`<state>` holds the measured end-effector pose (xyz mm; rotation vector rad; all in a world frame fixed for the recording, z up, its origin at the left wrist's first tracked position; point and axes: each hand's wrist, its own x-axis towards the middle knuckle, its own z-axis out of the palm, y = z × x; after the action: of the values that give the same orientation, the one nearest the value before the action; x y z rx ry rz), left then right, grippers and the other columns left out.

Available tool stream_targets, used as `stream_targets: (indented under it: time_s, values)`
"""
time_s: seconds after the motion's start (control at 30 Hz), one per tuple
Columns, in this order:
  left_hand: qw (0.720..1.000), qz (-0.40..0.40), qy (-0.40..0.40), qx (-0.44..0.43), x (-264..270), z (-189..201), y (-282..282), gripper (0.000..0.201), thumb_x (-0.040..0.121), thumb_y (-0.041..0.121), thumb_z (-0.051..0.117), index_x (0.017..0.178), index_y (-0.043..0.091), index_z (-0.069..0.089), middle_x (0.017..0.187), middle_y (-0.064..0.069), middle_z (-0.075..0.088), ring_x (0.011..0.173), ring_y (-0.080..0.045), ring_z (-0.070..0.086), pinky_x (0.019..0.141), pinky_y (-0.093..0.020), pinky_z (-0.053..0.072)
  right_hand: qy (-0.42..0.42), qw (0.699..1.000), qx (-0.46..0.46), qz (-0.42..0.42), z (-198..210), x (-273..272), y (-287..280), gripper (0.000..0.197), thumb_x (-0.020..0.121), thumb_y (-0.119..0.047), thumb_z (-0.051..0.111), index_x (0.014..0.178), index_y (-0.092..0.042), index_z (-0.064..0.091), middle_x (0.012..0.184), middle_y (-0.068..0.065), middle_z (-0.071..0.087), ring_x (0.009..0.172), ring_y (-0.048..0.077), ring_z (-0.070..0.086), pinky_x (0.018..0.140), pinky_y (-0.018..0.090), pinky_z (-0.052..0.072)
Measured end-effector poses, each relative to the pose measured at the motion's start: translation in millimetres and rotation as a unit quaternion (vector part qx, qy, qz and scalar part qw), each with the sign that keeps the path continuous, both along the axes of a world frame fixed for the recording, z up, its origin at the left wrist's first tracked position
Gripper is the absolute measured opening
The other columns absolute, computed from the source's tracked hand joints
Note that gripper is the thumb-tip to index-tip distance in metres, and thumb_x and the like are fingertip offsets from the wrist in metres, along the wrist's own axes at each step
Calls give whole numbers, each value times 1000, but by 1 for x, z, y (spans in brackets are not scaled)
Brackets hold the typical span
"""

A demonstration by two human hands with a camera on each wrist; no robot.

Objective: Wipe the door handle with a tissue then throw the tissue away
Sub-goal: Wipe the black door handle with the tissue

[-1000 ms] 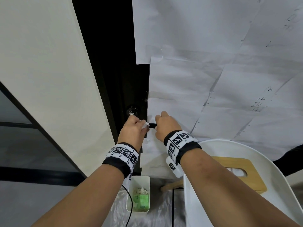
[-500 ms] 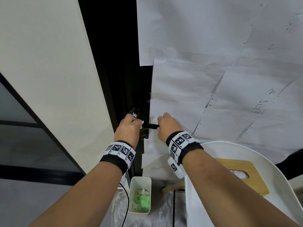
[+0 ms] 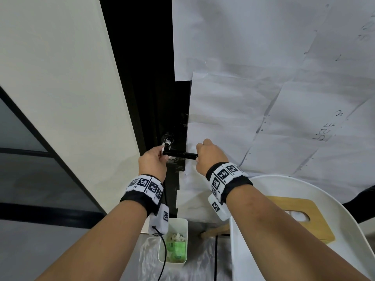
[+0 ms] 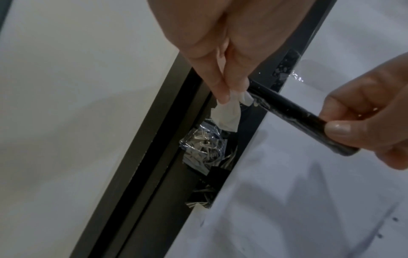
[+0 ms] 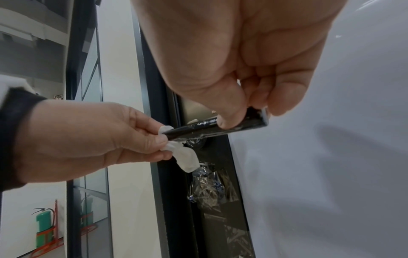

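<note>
Wiping: the door handle, a black bar, runs sideways between the two hands, its long axis level from left to right.
Left hand: the left hand is curled at the hinge end of the bar, thumb and fingers pinching a small white tissue against it; a loose tail of tissue hangs below the fingers.
Right hand: the right hand grips the free end of the bar, thumb under and fingers over, steadying it.
Bare stretch: the uncovered middle of the bar lies to the right of the tissue, towards the right hand.
Nearer hand: the left, already touching; any further wiping would likely slide rightwards along the bar.
Bin: a small white bin sits on the floor below and between the wrists, closest under the left one.
</note>
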<state>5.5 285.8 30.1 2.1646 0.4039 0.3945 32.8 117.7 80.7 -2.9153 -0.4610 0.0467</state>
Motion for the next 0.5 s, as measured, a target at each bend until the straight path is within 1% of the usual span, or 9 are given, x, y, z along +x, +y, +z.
stream_targets:
  time_s: [0.1, 0.17, 0.2, 0.27, 0.33, 0.37, 0.4, 0.5]
  values:
    - [999, 13, -5, -30, 0, 1, -2, 30, 92, 11, 60, 122, 14, 64, 109, -5, 71, 104, -20, 65, 93, -23, 46, 1, 1000, 2, 2, 1, 0, 0, 10, 88, -11, 56, 96, -6, 53, 105, 11, 47, 74, 24, 44, 65, 32, 40]
    - [999, 32, -26, -5, -3, 4, -2, 26, 94, 14, 56, 117, 15, 67, 108, -4, 69, 100, -21, 65, 87, -19, 44, 2, 1000, 2, 4, 0, 0, -1, 10, 88, -10, 56, 96, -6, 53, 105, 11, 47, 73, 24, 44, 64, 32, 39]
    - [998, 40, -51, 15, -4, 5, -2, 23, 95, 15, 55, 114, 15, 69, 107, -4, 68, 98, -21, 64, 84, -17, 41, 1, 1000, 2, 4, 0, 0, -1, 10, 88, -10, 56, 96, -6, 53, 105, 11, 47, 73, 24, 44, 64, 32, 39]
    - [991, 46, -117, 40, -4, 9, -1, 20, 94, 14, 57, 107, 12, 72, 105, -6, 64, 95, -20, 62, 83, -11, 38, 1, 1000, 4, 3, 1, 0, -1, 10, 88, -10, 56, 97, -6, 53, 105, 10, 47, 74, 23, 44, 65, 31, 39]
    - [988, 41, -141, 52, 0, 13, 1, 18, 92, 12, 59, 105, 10, 73, 104, -5, 60, 93, -16, 59, 79, 0, 33, 1, 1000, 3, 2, 1, 0, -1, 11, 88, -10, 56, 97, -6, 53, 105, 10, 46, 74, 23, 44, 65, 31, 39]
    - [988, 31, -142, 60, 2, 14, 0, 18, 92, 13, 60, 105, 10, 73, 104, -5, 59, 92, -15, 58, 78, 2, 31, 2, 1000, 3, 2, 1, 0, -1, 11, 88, -11, 56, 97, -6, 53, 105, 10, 46, 74, 23, 44, 64, 32, 39]
    - [988, 13, -138, 69, 4, 16, -1, 19, 92, 14, 60, 106, 11, 73, 103, -4, 60, 93, -15, 58, 79, 1, 32, 3, 1000, 4, 1, 1, 0, -1, 11, 88, -11, 55, 97, -6, 53, 105, 10, 46, 74, 24, 44, 64, 32, 40]
    - [988, -32, -119, 97, 5, 20, -4, 22, 94, 22, 58, 110, 16, 72, 100, -4, 66, 95, -18, 61, 85, -16, 41, 5, 1000, 5, 1, 1, 0, -1, 12, 88, -10, 56, 98, -5, 53, 106, 11, 46, 75, 24, 44, 65, 32, 40]
